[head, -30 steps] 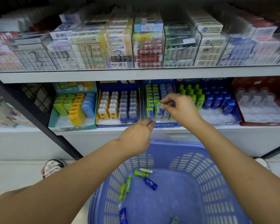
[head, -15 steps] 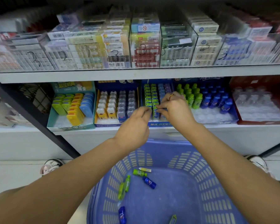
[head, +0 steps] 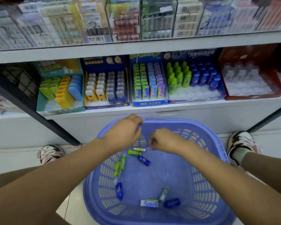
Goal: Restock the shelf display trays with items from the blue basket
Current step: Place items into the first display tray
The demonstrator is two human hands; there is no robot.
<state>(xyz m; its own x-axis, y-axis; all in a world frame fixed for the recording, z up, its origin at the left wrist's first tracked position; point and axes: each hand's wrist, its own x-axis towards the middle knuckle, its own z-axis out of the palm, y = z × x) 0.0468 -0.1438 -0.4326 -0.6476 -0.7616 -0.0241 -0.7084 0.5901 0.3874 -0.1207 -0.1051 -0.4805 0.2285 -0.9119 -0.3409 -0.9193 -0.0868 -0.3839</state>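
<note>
The blue basket (head: 217,159) stands on the floor below the shelf. Several small items lie in it: a green bottle (head: 133,152), blue bottles (head: 143,160) (head: 119,190) (head: 172,202), green packs (head: 120,164) and a gum pack (head: 149,203). My left hand (head: 125,133) hovers over the basket's far rim, fingers drooping, holding nothing. My right hand (head: 164,140) hovers beside it with fingers curled under, and nothing shows in it. Above them sit the gum tray (head: 148,103) and the bottle tray (head: 196,97), whose front rows are bare.
A teal tray (head: 60,109), a blue tray of bear-shaped containers (head: 106,105) and a red tray (head: 253,95) share the lower shelf. Clear boxes fill the upper shelf (head: 136,47). A black post (head: 39,111) slants at left. My shoes (head: 50,153) (head: 240,143) flank the basket.
Both hands have drawn back from the gum tray and dropped to just above the basket. The pack my right hand held at the tray is no longer in it.
</note>
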